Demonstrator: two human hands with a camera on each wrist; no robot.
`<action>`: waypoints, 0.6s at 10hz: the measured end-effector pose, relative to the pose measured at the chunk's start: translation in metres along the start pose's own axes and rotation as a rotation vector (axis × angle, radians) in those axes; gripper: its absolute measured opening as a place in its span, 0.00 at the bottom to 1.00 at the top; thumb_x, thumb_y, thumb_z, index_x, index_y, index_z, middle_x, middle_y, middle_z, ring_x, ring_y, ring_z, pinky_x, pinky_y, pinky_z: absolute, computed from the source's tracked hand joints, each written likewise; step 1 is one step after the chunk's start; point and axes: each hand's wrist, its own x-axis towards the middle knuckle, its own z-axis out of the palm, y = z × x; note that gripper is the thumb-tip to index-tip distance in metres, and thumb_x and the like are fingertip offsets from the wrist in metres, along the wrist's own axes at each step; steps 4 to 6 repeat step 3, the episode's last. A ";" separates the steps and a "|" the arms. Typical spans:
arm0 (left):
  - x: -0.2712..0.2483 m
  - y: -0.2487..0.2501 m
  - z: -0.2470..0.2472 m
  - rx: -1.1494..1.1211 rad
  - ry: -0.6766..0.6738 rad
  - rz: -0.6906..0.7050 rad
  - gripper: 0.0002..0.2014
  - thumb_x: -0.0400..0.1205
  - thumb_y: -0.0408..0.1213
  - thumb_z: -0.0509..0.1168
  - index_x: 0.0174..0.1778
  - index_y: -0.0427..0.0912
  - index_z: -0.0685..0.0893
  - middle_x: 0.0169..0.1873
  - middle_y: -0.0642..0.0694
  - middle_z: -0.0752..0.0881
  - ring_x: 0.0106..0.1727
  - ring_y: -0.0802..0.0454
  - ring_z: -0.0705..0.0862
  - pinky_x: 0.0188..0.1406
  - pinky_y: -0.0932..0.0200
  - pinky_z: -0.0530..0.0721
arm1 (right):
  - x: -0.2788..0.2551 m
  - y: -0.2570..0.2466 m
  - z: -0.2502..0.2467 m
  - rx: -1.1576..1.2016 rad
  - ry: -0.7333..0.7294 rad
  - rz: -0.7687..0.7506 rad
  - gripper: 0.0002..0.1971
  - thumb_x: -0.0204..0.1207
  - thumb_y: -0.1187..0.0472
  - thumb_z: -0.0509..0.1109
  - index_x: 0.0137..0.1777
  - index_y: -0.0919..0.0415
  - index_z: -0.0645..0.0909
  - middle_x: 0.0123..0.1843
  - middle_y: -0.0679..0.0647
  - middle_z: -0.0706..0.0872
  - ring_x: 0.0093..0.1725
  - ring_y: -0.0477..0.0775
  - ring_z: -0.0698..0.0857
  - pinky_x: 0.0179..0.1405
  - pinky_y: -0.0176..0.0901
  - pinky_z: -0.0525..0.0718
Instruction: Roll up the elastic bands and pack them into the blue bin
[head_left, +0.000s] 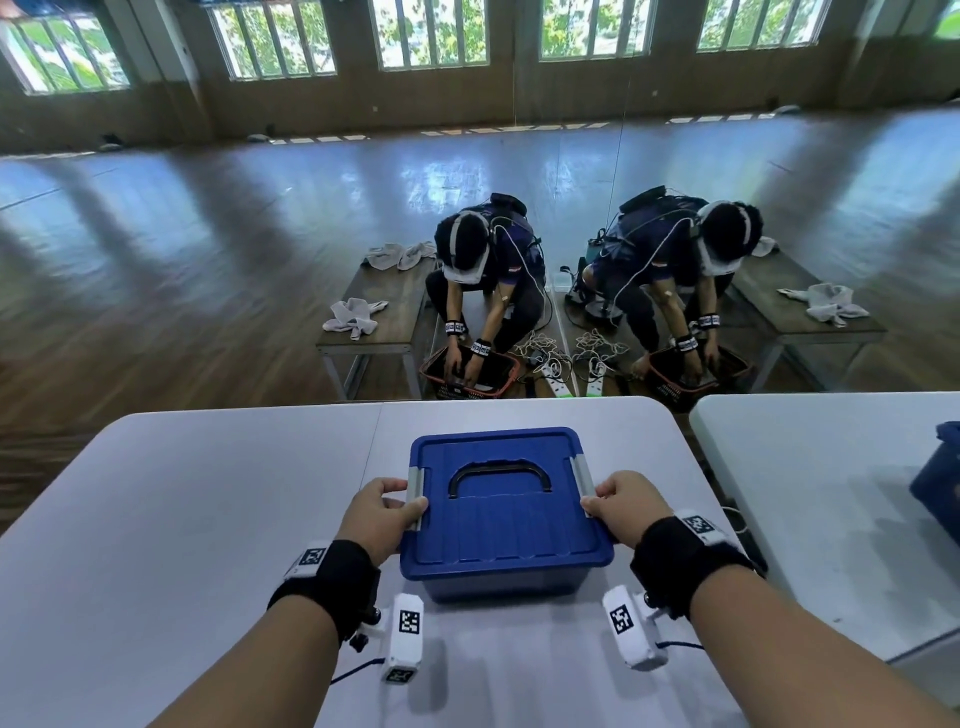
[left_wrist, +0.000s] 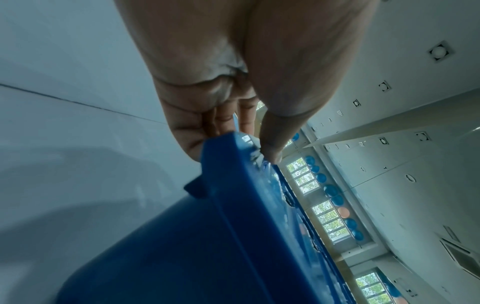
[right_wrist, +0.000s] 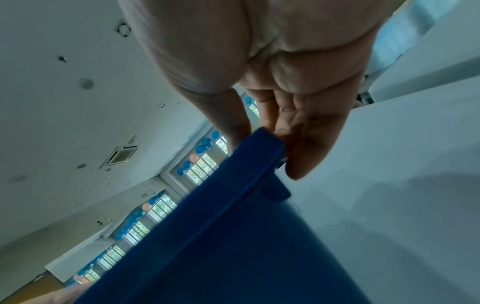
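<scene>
The blue bin (head_left: 506, 525) stands on the white table (head_left: 182, 493) with its lid on and a black handle (head_left: 501, 475) lying flat on top. My left hand (head_left: 382, 512) grips the bin's left side at the grey latch (head_left: 415, 493), thumb on the lid and fingers curled under the rim. My right hand (head_left: 626, 506) grips the right side at the other grey latch (head_left: 584, 480) the same way. In the left wrist view my left hand (left_wrist: 233, 133) pinches the bin's rim (left_wrist: 233, 185). In the right wrist view my right hand (right_wrist: 275, 131) clasps the rim (right_wrist: 246, 174). No elastic bands are visible.
A second white table (head_left: 831, 483) stands close on the right with another blue bin (head_left: 937, 478) at the frame edge. Beyond the table, a crouching person (head_left: 488, 275) reaches into a red basket (head_left: 467, 371) beside a low bench (head_left: 379, 312); a mirror repeats this.
</scene>
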 end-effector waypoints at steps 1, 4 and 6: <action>-0.010 -0.002 -0.005 -0.072 -0.003 -0.001 0.10 0.88 0.44 0.64 0.60 0.43 0.81 0.50 0.36 0.88 0.45 0.39 0.90 0.43 0.42 0.93 | -0.013 0.004 0.002 0.060 0.049 -0.015 0.16 0.78 0.55 0.71 0.31 0.63 0.81 0.29 0.58 0.83 0.29 0.56 0.83 0.35 0.56 0.92; -0.055 -0.045 -0.021 0.054 -0.009 0.026 0.11 0.90 0.44 0.60 0.52 0.43 0.84 0.40 0.41 0.90 0.30 0.48 0.84 0.30 0.54 0.82 | -0.073 0.042 0.024 0.586 -0.084 0.196 0.18 0.88 0.50 0.60 0.55 0.68 0.77 0.43 0.63 0.83 0.32 0.57 0.80 0.28 0.46 0.80; -0.055 -0.045 -0.021 0.054 -0.009 0.026 0.11 0.90 0.44 0.60 0.52 0.43 0.84 0.40 0.41 0.90 0.30 0.48 0.84 0.30 0.54 0.82 | -0.073 0.042 0.024 0.586 -0.084 0.196 0.18 0.88 0.50 0.60 0.55 0.68 0.77 0.43 0.63 0.83 0.32 0.57 0.80 0.28 0.46 0.80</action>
